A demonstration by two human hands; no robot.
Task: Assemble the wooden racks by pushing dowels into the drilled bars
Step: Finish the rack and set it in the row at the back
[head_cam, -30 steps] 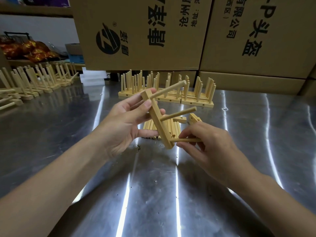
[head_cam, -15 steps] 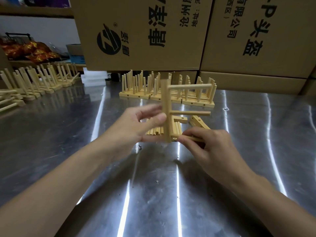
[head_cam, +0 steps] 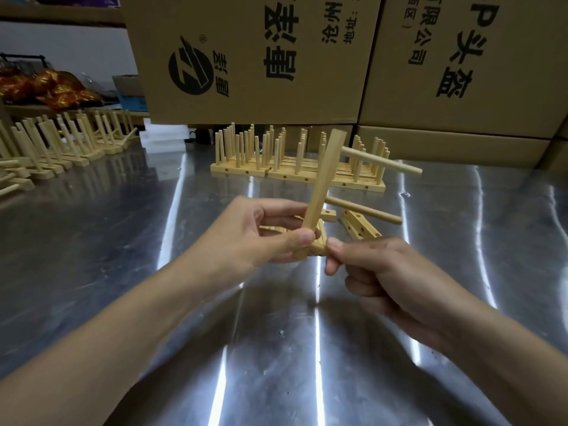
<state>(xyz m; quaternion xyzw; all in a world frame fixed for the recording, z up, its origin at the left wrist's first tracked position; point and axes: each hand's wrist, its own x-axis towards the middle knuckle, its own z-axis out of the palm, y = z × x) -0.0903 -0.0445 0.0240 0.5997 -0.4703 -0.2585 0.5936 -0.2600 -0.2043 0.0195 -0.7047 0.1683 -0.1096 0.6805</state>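
The left hand (head_cam: 261, 241) grips the low end of a long pale wooden bar (head_cam: 324, 179) and holds it up above the shiny metal bench (head_cam: 123, 256), most likely so its holes face the other hand. Two round pale wooden dowels (head_cam: 381, 161) already stick out of it to the right (one near the top, one in the middle). The right hand (head_cam: 387, 272) is curled tight with its fingertips (head_cam: 335, 245) just beside the bar's bottom end, maybe pushing in a third dowel, but I cannot tell if it holds one.
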